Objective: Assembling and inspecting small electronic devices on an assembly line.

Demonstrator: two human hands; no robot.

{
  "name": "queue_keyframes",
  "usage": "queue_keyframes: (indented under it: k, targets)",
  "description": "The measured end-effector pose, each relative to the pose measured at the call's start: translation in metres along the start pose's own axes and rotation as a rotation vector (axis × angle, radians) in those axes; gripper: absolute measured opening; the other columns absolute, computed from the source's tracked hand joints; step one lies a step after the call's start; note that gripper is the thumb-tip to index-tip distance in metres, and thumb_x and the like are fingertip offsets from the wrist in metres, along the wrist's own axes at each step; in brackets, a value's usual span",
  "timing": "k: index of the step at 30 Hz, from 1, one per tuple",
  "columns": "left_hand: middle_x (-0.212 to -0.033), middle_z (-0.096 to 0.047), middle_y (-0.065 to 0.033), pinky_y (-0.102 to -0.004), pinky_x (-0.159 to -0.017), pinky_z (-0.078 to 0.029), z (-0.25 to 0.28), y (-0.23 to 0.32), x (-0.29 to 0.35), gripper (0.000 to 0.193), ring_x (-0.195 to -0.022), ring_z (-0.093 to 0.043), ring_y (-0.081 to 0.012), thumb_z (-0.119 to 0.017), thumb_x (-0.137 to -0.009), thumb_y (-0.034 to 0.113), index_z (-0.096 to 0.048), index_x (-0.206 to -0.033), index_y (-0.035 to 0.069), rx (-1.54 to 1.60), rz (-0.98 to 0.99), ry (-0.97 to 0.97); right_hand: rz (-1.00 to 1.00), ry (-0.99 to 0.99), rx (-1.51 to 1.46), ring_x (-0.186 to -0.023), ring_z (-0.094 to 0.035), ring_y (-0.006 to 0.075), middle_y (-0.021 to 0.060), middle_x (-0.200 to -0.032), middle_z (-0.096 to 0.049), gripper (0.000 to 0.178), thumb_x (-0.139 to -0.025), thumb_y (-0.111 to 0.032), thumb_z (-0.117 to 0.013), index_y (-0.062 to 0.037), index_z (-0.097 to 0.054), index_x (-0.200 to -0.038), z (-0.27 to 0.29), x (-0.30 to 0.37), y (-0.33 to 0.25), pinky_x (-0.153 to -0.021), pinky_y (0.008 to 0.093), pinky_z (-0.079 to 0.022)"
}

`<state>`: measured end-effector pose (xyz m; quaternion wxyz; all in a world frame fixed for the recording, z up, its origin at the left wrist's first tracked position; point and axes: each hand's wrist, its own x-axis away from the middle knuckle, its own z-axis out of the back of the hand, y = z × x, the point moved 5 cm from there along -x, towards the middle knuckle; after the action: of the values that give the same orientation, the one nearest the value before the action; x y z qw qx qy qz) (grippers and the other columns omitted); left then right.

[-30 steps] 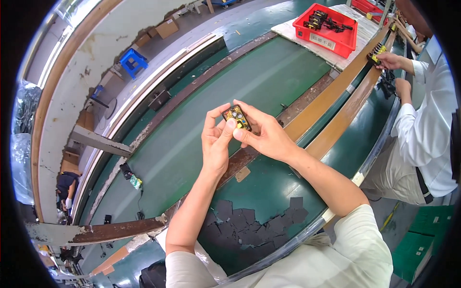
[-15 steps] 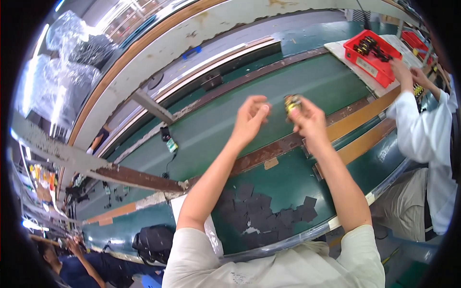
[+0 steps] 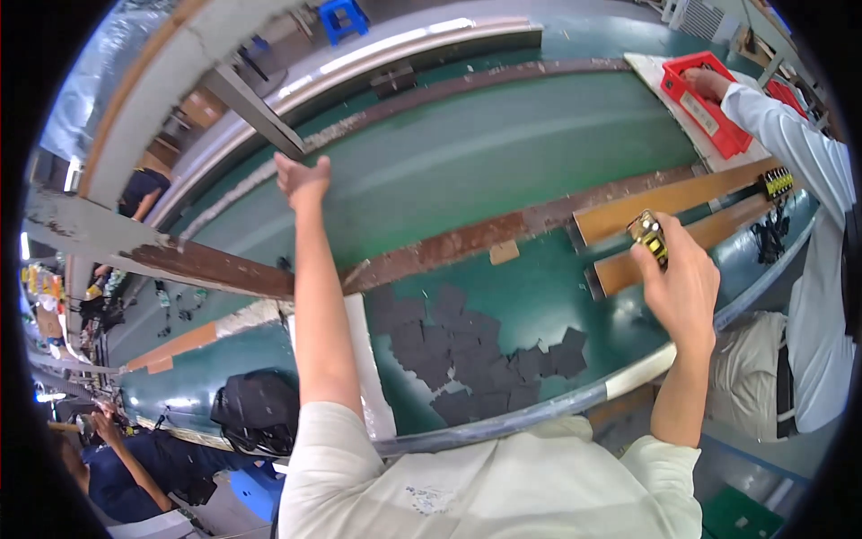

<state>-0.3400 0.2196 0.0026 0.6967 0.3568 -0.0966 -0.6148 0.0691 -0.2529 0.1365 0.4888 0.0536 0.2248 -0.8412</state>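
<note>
green worktop [image 3: 503, 162], long and curved in view. rusty brown strip [image 3: 503, 235] runs lengthwise across it. dark grey square pads [image 3: 467, 355] lie scattered near the front edge, some overlapping. two wooden slats [image 3: 682, 202] at right. red tray [image 3: 705, 103] on a white sheet [image 3: 648, 67] at far right.

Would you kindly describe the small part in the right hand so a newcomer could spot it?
Start at the long green belt, then follow the wooden strips at its near right edge. Just above them the right hand pinches a small black and yellow part; unlike the flat dark squares, it is chunky and two-coloured.
</note>
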Motion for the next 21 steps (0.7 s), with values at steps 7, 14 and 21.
queue_keyframes:
  k: [7,14,21]
  targets:
    - [-0.166,-0.044,-0.0178,-0.0648,-0.12,-0.038,-0.048,0.049,0.009,0.082,-0.152,-0.042,-0.0393,-0.077,-0.085,0.033,-0.046,-0.158,0.011,-0.501,-0.047,-0.269,0.011,-0.056,0.21,-0.106,-0.069,0.0426,0.0189,-0.116,-0.071,0.04,-0.097,-0.023,-0.074,-0.0023,-0.068,-0.13,-0.026,-0.013,0.087,-0.088,0.0508,-0.054]
    - [-0.127,-0.071,-0.025,-0.046,-0.109,-0.052,-0.043,0.095,0.022,0.042,-0.126,-0.067,-0.0391,-0.067,-0.082,0.017,-0.075,-0.122,0.008,-0.454,-0.23,-0.589,0.43,-0.267,-0.223,-0.105,-0.068,0.0375,0.0149,-0.111,-0.067,0.031,-0.094,-0.013,-0.075,-0.0063,-0.071,-0.124,-0.078,-0.021,-0.062,-0.09,0.0451,-0.057]
    - [-0.096,-0.074,-0.0213,-0.0453,-0.082,-0.057,-0.006,0.249,0.151,0.022,-0.088,-0.074,-0.0369,-0.066,-0.096,0.017,-0.075,-0.11,0.003,0.468,-0.86,0.004,0.839,-0.569,-0.221,-0.097,-0.068,0.0376,0.0144,-0.102,-0.061,0.027,-0.091,-0.008,-0.076,-0.0036,-0.066,-0.116,-0.176,0.02,-0.181,-0.079,0.0474,-0.057]
